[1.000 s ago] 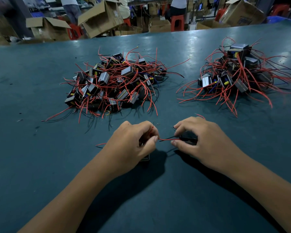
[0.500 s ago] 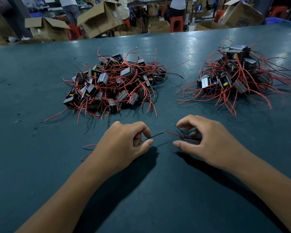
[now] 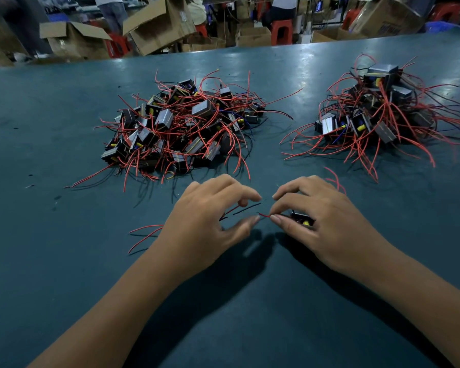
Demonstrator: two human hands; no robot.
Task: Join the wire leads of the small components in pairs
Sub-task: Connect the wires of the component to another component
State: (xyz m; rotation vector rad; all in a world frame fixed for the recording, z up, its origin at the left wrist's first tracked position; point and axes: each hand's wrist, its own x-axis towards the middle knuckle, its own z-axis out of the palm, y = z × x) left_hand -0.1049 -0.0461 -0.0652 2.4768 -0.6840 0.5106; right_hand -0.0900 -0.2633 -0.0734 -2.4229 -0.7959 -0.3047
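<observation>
A dark teal surface fills most of the frame, running from the bottom edge up to a row of open cardboard boxes and red stools along the top. On it, in the upper middle, lies a large pile of small components, dark blocks tangled in red and black wire leads. A second pile sits at the upper right, well apart from the first. Both forearms reach in from the bottom corners toward the centre. The left hand rests just left of centre, thumb and forefinger curved but parted, gripping nothing that can be seen; a black lead and a red one poke out from under it toward the right, and more red leads trail out on the surface to its left. The right hand sits just right of centre, its fingers curled over a single small component, while thumb and forefinger pinch a short red lead whose tip points at the left hand without touching it.
</observation>
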